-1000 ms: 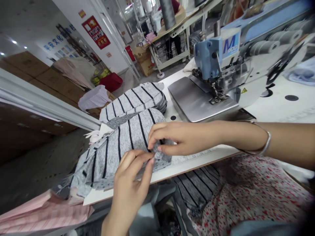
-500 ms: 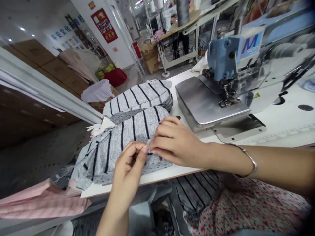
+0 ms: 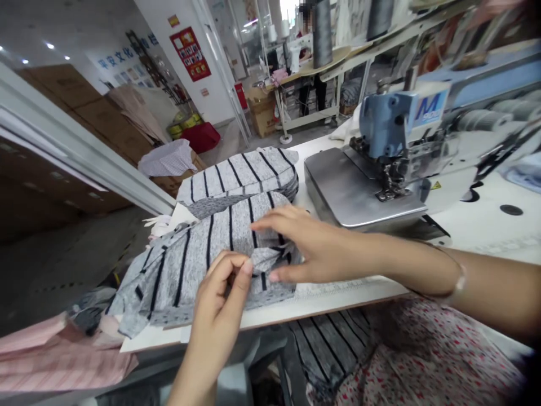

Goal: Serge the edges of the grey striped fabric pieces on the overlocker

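A stack of grey fabric pieces with black stripes [image 3: 198,248] lies on the white table in front of me. My left hand [image 3: 224,293] pinches a raised edge of the top striped piece between thumb and forefinger. Over the stack's right end, my right hand [image 3: 304,242] is open, thumb and fingers spread apart. A folded bit of the same fabric [image 3: 270,259] stands up between the two hands. Behind lies a second stack of striped pieces [image 3: 240,172].
A blue and white sewing machine [image 3: 386,124] with a metal bed plate [image 3: 359,189] stands to the right. Pink striped cloth [image 3: 63,355] hangs at the lower left. More striped fabric [image 3: 333,344] lies below the table edge [image 3: 321,310]. A person sits farther back.
My right hand has let go of the fabric and opened, shifting slightly right. My left hand keeps its pinch in nearly the same place. The camera view has tilted slightly.
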Tool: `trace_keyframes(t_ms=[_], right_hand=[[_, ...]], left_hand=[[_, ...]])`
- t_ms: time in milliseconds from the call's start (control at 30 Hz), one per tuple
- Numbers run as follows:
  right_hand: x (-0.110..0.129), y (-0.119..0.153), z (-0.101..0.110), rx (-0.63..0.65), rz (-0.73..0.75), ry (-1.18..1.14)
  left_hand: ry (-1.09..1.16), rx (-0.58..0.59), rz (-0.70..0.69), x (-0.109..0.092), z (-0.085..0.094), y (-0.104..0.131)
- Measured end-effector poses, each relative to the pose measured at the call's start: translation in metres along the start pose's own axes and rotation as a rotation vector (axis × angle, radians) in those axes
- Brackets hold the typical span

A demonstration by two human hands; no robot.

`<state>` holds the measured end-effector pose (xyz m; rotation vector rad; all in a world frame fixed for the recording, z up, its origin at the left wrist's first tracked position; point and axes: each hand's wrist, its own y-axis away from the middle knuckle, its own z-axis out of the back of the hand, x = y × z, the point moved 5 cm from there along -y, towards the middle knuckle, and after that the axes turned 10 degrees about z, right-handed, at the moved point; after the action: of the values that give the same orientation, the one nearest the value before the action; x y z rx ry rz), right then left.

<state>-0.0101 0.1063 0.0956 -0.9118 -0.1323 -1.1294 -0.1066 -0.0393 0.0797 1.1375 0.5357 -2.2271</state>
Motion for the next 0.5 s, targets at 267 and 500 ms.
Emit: trace_keyframes(t_ms=[267,500], right_hand=[[-0.007,-0.017,0.002,-0.154,0.0,-0.209],[-0.038,-0.037,0.006,-0.145,0.008,-0.164]], left_hand=[[-0.579,-0.239,-0.457,-0.021,-0.003,0.009],[-0.7,-0.453,-0.302,-0.041,0.056,-0.038]])
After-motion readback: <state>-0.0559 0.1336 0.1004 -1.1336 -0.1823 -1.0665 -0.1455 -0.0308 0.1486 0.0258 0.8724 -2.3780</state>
